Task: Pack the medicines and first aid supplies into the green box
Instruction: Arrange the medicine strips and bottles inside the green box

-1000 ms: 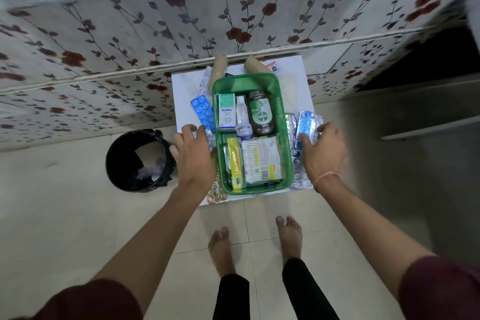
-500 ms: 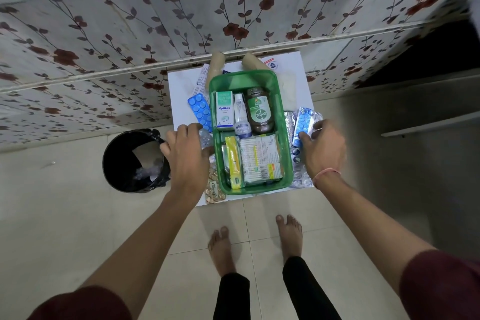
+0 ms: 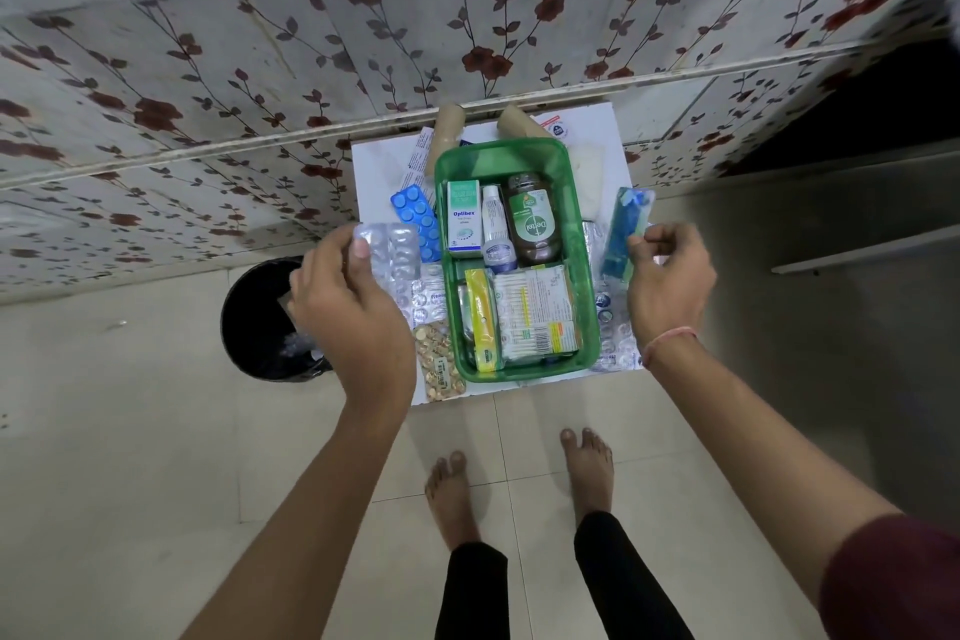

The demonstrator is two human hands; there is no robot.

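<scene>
Your green box [image 3: 581,244] was a glossy plastic tray, rectangular with rounded corners, sitting on the white tabletop [image 3: 379,172] with its long axis running away from you toward the flowered wall. Inside stood a white and green carton [image 3: 464,218], a small white bottle [image 3: 494,229] and a dark brown bottle [image 3: 534,218] in the far half; a yellow tube box [image 3: 481,322] and a printed packet [image 3: 535,317] lay in the near half. Your left hand [image 3: 353,322] pinched a silvery foil blister strip [image 3: 392,250], bumpy with tablets, its grip closed on the strip's near-left edge, just left of the box. Your right hand [image 3: 670,281] held a shiny blue blister strip [image 3: 623,234] between narrow fingertips, its length pointing away from you, just right of the box. More foil strips lay flat beside both box sides
</scene>
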